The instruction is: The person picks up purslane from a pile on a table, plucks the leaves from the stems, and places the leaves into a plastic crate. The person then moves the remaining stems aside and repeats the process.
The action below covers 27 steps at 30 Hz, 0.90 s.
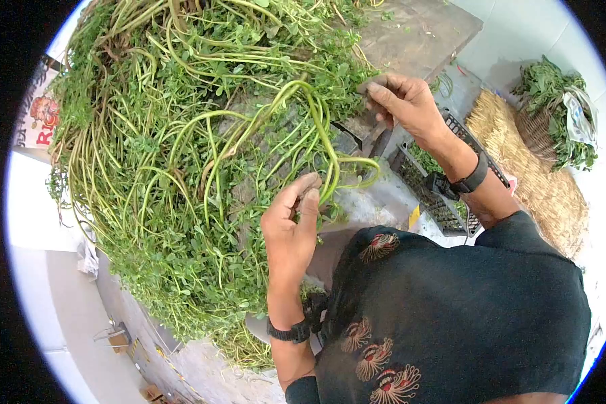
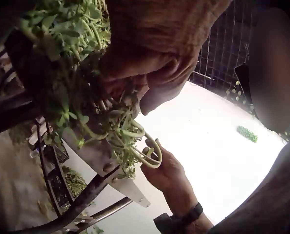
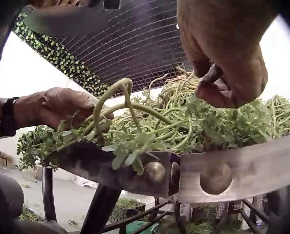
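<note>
Left hand (image 1: 291,229) pinching looped green stems (image 1: 326,145) at near edge of greens pile (image 1: 182,155) on metal table (image 3: 223,178). Right hand (image 1: 404,101) fingers curled, gripping small dark blade (image 3: 212,74) over far stems.

A big mound of green purslane-like herbs (image 1: 182,155), with long pale-green stems and small rounded leaves, is heaped over a round metal table (image 3: 242,175) and spills past its rim. A few long stems (image 1: 326,145) arch up out of the heap and bend into a loop at the table's near edge. That loop is held there, its bend hanging just past the rim.
</note>
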Motion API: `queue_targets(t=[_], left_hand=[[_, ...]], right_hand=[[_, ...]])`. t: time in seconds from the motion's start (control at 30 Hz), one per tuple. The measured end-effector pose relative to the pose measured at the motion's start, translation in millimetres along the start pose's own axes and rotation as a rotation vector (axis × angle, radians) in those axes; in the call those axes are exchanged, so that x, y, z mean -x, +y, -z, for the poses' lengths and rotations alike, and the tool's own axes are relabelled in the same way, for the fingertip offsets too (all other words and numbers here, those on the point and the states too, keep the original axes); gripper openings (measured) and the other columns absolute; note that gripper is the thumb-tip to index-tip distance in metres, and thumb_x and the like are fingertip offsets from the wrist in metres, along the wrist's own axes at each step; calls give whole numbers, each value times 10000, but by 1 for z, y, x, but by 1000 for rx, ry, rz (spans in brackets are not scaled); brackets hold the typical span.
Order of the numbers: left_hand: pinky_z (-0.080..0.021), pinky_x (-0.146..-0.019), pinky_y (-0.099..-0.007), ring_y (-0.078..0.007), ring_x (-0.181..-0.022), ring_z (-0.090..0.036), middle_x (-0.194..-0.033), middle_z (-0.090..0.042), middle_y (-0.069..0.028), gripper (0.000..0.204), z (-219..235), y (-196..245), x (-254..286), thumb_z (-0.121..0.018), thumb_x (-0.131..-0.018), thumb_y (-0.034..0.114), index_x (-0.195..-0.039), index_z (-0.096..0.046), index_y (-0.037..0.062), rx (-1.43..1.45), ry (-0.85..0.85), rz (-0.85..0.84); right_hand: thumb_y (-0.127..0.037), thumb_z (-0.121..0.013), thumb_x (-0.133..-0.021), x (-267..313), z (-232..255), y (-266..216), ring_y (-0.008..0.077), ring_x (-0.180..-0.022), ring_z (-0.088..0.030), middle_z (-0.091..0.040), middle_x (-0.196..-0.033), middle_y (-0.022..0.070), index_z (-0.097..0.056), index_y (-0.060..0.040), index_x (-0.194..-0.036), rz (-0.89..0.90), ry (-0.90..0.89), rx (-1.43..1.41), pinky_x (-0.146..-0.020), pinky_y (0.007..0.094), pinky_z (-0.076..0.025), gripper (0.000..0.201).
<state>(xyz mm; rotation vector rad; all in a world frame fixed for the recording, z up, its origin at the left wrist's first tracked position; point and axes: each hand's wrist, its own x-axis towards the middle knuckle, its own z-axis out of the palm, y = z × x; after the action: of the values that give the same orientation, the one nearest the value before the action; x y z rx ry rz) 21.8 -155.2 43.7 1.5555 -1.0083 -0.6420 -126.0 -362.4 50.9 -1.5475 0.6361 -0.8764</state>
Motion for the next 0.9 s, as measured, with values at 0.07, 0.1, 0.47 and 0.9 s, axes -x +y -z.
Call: queue_targets(t=[0.07,0.1,0.47,0.9], left_hand=[[-461,-830,-280,-161,-931,-598,-1014,-648,-113,233,-2,-2,0,-576,-883,122,-1058,-617,-27,-16,2,-22],[-459,-832,-282,-168,-935,-601,-1010,-650,-118,228,-3,-3,0,-578,-882,125,-1049,-622,-24,-27,2,-39],[-473,-778,-326,-261,-870,-619,-914,-637,-152,199,-11,7,9,-610,-823,48,-1016,-619,0,-244,70,-175],[-483,-800,-324,-251,-868,-620,-959,-640,-135,177,24,22,9,-594,-833,24,-1005,-633,6,-511,402,-386]], right_hand=[[-242,-585,-885,-10,-7,-2,41,-534,-524,-593,-685,-12,-648,-1,-906,170,52,134,-453,212,-408,250],[-242,-585,-885,-17,-11,-2,41,-534,-524,-593,-685,-12,-648,-1,-906,172,55,129,-453,212,-408,250],[-125,-599,-850,-33,-36,6,167,-796,-605,-654,-914,93,-632,-22,-1022,554,-93,511,-719,282,-477,203],[-193,-634,-803,-33,-43,-9,264,-825,-622,-650,-961,142,-642,-31,-1007,541,79,531,-741,334,-486,260]])
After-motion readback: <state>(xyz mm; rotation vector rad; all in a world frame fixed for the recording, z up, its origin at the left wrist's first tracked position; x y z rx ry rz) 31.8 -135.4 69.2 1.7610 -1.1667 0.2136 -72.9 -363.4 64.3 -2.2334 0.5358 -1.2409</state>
